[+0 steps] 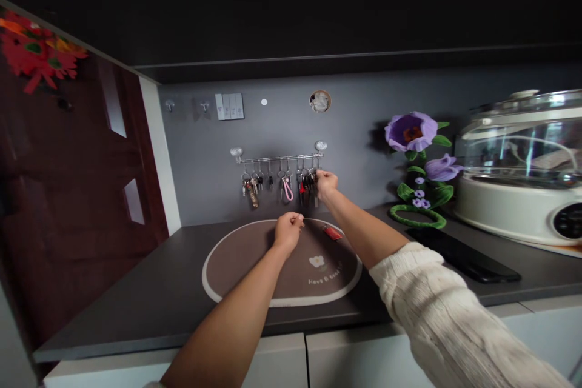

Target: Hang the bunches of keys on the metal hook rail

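A clear hook rail point(279, 159) is fixed to the grey wall, with several key bunches hanging from it. My right hand point(327, 183) is closed in a pinch at the rail's right end, on a bunch of keys point(317, 196) partly covered by the fingers. Lower down, my left hand point(289, 231) hovers over the brown oval mat point(240, 260), fingers curled together; whatever may be inside them is hidden. A pink strap point(288, 190) and a brown key fob point(253, 195) hang among the keys. On the mat's right side lies a small red tag point(333, 232).
Purple flowers point(411, 133) with a green ring base stand at the right of the dark counter point(150, 303). Beside them are a black phone-like slab point(464, 254) and a white appliance point(509, 200) with a clear upper part. A dark shelf point(291, 18) overhangs the counter.
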`<state>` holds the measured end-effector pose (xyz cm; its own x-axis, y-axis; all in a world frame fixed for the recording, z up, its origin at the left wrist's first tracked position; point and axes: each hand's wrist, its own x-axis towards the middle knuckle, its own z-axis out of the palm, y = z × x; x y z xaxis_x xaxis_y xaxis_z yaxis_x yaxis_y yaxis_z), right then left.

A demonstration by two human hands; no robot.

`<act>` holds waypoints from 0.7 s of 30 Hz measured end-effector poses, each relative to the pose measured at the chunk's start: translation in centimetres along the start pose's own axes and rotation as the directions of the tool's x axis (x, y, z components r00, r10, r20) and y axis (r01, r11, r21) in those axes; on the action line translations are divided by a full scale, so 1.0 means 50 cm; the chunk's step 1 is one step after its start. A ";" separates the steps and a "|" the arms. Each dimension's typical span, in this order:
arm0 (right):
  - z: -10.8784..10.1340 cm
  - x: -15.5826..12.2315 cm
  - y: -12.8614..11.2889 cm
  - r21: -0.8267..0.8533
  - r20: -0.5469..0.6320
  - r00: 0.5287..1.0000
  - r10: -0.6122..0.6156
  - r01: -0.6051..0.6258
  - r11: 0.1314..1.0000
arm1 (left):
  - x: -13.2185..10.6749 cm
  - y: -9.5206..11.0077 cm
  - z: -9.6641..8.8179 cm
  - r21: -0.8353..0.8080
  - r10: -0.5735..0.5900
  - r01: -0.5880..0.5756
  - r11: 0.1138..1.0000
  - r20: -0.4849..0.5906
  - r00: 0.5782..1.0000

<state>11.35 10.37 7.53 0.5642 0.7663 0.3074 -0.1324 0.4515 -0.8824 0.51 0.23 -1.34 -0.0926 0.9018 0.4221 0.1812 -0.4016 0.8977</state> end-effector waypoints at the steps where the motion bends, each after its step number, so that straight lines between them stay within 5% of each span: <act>1: -0.003 0.001 0.002 0.009 0.026 1.000 0.001 -0.001 1.000 | 0.000 0.000 0.000 0.001 -0.002 0.002 1.000 -0.001 1.000; 12: -0.062 -0.020 -0.009 0.142 0.351 0.932 0.089 -0.146 0.979 | -0.005 0.007 -0.002 0.023 -0.004 0.004 1.000 0.007 1.000; 21: -0.145 -0.062 -0.002 0.001 0.404 0.893 0.199 -0.218 0.976 | -0.007 0.008 -0.005 0.023 -0.005 0.004 1.000 0.050 0.999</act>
<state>15.52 4.62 4.09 0.1483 0.9587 0.2427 -0.2529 0.2740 -0.9279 0.38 -0.30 -1.13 -0.0449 0.9107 0.4105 0.2029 -0.3941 0.8964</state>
